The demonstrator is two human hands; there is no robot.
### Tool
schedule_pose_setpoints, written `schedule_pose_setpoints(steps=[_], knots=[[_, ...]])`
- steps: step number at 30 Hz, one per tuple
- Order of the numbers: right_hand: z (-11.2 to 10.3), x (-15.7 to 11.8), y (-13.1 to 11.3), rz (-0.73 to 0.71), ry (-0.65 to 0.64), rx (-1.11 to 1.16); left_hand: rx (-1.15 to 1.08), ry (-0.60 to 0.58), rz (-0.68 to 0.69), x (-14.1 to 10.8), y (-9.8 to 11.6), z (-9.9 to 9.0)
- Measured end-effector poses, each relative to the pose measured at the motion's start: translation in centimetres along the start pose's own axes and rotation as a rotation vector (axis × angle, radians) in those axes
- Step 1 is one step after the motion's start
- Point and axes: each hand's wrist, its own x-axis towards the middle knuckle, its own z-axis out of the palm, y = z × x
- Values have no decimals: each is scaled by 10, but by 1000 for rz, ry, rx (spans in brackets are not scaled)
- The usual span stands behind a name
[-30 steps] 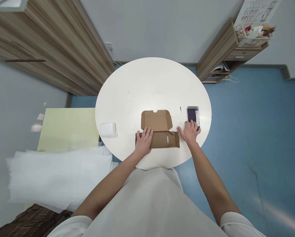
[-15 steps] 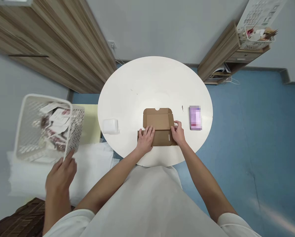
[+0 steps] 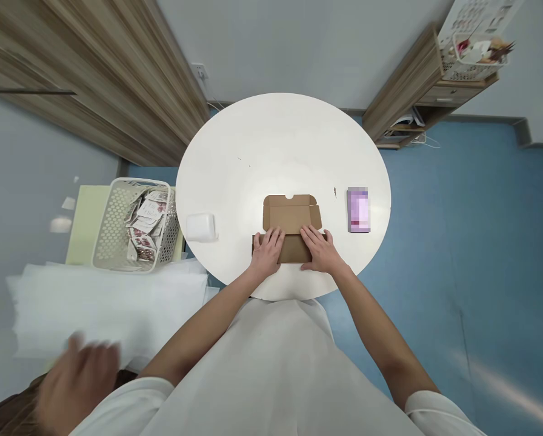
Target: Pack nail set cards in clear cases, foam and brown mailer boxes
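An unfolded brown cardboard box (image 3: 292, 217) lies near the front of the round white table, its flapped lid laid back away from me. My left hand (image 3: 266, 253) rests across the left part of the box's near section, fingers stretched and a little apart. On the right part lies my right hand (image 3: 320, 249), fingers spread over the crease and thumb at the near edge. Both hands touch the cardboard. What is beneath the palms is hidden. A purple box (image 3: 359, 209) with blurred print stands to the right, and a white packet (image 3: 200, 227) sits at the left.
A white perforated basket (image 3: 103, 242) of printed packets stands on a yellowish surface at left, beside white sheets (image 3: 94, 303). Another person's blurred hand (image 3: 80, 378) is at lower left. Wooden cabinets flank the table (image 3: 280, 133); a second basket (image 3: 469, 69) tops the right one.
My right hand has moved left from the box's right edge onto its near section. The other person's hand has let go of the basket, which now stands further right, and drawn back.
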Motion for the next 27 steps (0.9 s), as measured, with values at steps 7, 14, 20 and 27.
schedule_pose_setpoints(steps=[7,14,20,27], knots=[[7,5,1,34,-15,0,-200,112,-355,-33,-20,7],[10,5,2,42,-20,51,-701,207,-406,-56,-47,44],[16,8,0,22,6,129,-712,276,-471,-40,-47,51],[26,11,-10,5,30,156,-746,322,-416,-41,-43,41]])
